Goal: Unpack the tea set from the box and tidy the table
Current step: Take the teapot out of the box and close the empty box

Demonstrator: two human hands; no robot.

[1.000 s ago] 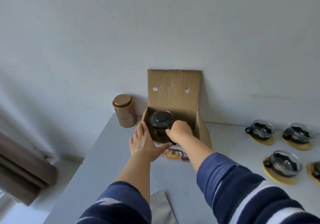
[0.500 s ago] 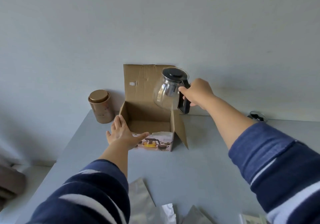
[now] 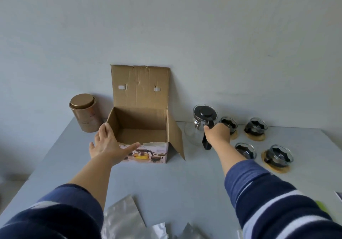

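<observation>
The cardboard box [image 3: 172, 133] stands open against the wall, its inside bare, lid flap upright. My left hand [image 3: 108, 145] rests flat against its front left corner, fingers spread. A glass teapot [image 3: 200, 126] with a black lid sits on the table right of the box. My right hand [image 3: 218, 134] is closed around its black handle. Several glass cups on wooden coasters stand to the right, among them one cup [image 3: 256, 127] at the back and one cup [image 3: 279, 156] nearer me.
A bronze tin [image 3: 85, 113] stands left of the box by the wall. Silver foil pouches [image 3: 122, 218] lie at the table's [image 3: 166, 187] near edge. A leaflet corner [image 3: 338, 196] shows at the far right.
My right hand lifted the teapot out of the box, carried it rightward and lowered it to the table beside the cups. My left hand stayed on the box.
</observation>
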